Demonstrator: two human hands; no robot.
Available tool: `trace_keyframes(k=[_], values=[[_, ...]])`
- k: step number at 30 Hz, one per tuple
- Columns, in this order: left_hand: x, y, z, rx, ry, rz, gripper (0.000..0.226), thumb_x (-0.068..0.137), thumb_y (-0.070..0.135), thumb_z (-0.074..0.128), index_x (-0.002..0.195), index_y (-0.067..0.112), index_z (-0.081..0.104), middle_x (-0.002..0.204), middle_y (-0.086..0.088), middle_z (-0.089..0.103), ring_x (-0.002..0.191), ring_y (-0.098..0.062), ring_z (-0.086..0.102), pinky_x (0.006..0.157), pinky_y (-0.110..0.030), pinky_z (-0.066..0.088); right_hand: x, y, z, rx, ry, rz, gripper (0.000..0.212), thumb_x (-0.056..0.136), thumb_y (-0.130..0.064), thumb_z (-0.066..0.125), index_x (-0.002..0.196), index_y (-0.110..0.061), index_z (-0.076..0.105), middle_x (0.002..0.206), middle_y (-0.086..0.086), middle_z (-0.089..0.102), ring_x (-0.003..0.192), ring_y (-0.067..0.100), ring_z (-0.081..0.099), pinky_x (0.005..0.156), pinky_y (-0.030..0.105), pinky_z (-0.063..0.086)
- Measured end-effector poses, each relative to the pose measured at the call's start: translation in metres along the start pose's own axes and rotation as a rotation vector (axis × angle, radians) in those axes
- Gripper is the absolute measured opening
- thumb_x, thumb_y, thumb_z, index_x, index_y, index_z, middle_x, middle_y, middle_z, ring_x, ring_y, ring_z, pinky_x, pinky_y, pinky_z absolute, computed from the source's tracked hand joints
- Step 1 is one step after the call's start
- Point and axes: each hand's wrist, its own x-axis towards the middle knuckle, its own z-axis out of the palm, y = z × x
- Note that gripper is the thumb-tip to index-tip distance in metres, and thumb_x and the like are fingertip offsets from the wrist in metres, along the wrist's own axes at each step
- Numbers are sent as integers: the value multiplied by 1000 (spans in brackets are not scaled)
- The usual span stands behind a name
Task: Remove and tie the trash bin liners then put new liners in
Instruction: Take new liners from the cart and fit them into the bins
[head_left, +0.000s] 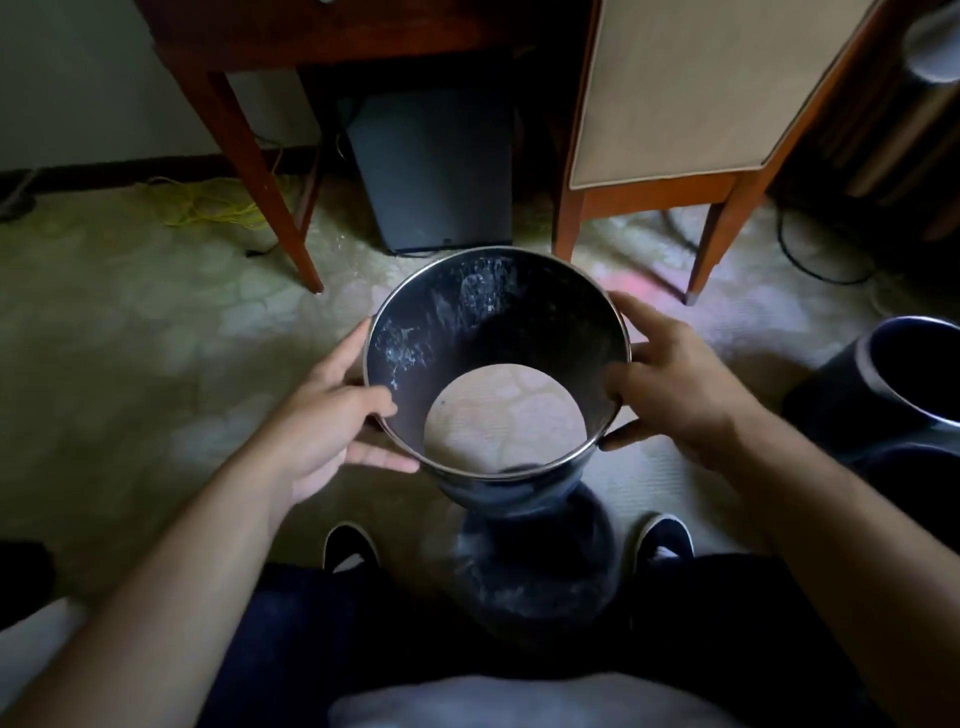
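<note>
Left hand (332, 415) and right hand (675, 384) both grip the bin sleeve (467, 322), one on each side of its chrome rim (511, 474). On each hand the thumb hooks over the rim onto the inside wall and the fingers curl round the outside.

The sleeve is held up off the carpet (130, 338), in front of my knees and tilted toward me. It has no bottom: carpet shows through the round lower opening. I see no liner on it. The inside wall is dark, with whitish scuffs.

Handling, judged from the look:
- Stiff shell that keeps its round shape under a two-sided hold.
- Probably light, since it is only a hollow wall.
- The smooth wall and polished rim look slippery, so a pinch over the rim edge is the safest hold, on opposite sides to stop it swinging.
- Not fragile, though it could dent or clatter if dropped.

Pose: both forearms reach forward and slightly inward, with wrists about level and the hands mirrored. I am seated or crouched, with my shoes (348, 545) either side of a dark rounded thing (535, 571) directly under the sleeve. It is blurred, so I cannot tell whether it is a bag or a bin base.

A second dark bin (893, 374) stands to the right, well apart.
</note>
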Motion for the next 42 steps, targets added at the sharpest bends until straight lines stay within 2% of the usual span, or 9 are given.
trace_keyframes(k=[7, 10, 14, 15, 17, 20, 29, 35, 42], values=[[-55, -30, 24, -35, -6, -15, 87, 89, -15, 47, 135, 58, 49, 131, -10, 62, 104, -36, 68, 62, -49, 61, -66, 11, -13, -89, 57, 35, 64, 85, 5, 54, 120, -49, 57, 88, 7, 74, 73, 19, 71, 56, 49, 63], [-64, -43, 35, -6, -21, -23, 89, 88, -16, 45, 136, 59, 46, 136, -4, 60, 105, -32, 67, 64, -49, 61, -76, 27, -15, -142, 92, 25, 71, 80, 14, 50, 117, -47, 57, 74, 8, 70, 54, 9, 61, 55, 23, 58], [-65, -54, 41, -12, -7, -66, 90, 88, -17, 45, 143, 54, 41, 133, 0, 61, 104, -31, 67, 61, -47, 61, -82, 42, -17, -121, 84, 73, 69, 83, 15, 48, 114, -46, 53, 56, -5, 65, 44, 0, 56, 47, 12, 46], [-65, -57, 42, -14, -9, -76, 91, 88, -17, 45, 145, 54, 39, 134, 0, 61, 106, -31, 67, 61, -47, 61, -82, 46, -16, -118, 85, 83, 69, 83, 15, 48, 114, -47, 53, 53, -8, 65, 45, 0, 57, 48, 15, 50], [-63, -63, 44, -17, -10, -96, 92, 88, -17, 44, 147, 53, 37, 135, -1, 61, 108, -31, 66, 60, -46, 61, -81, 53, -13, -91, 67, 116, 72, 82, 14, 46, 113, -50, 56, 61, -1, 70, 54, 6, 63, 58, 36, 63], [-60, -71, 48, -28, -9, -120, 92, 88, -18, 43, 146, 53, 38, 134, 2, 62, 111, -32, 65, 60, -46, 61, -81, 61, -13, -40, 36, 160, 78, 80, 14, 46, 103, -59, 58, 80, 12, 75, 66, 20, 70, 69, 61, 59], [-55, -83, 54, -46, 2, -144, 94, 87, -18, 43, 147, 53, 36, 137, 4, 60, 110, -30, 64, 62, -47, 61, -78, 71, -12, -12, 18, 229, 78, 85, 15, 45, 109, -59, 53, 83, 4, 76, 66, 19, 74, 57, 54, 62], [-57, -87, 50, -61, 8, -171, 94, 88, -18, 44, 150, 52, 32, 139, 3, 57, 114, -31, 63, 64, -49, 61, -79, 73, -7, -28, 9, 255, 80, 86, 15, 46, 133, -50, 52, 87, 5, 76, 67, 16, 75, 59, 55, 62], [-63, -89, 53, -64, 10, -153, 94, 88, -19, 43, 149, 51, 32, 142, 9, 50, 106, -25, 61, 65, -51, 62, -84, 79, -5, -48, 16, 232, 79, 84, 15, 46, 122, -55, 52, 75, 0, 75, 67, 22, 75, 59, 59, 61]])
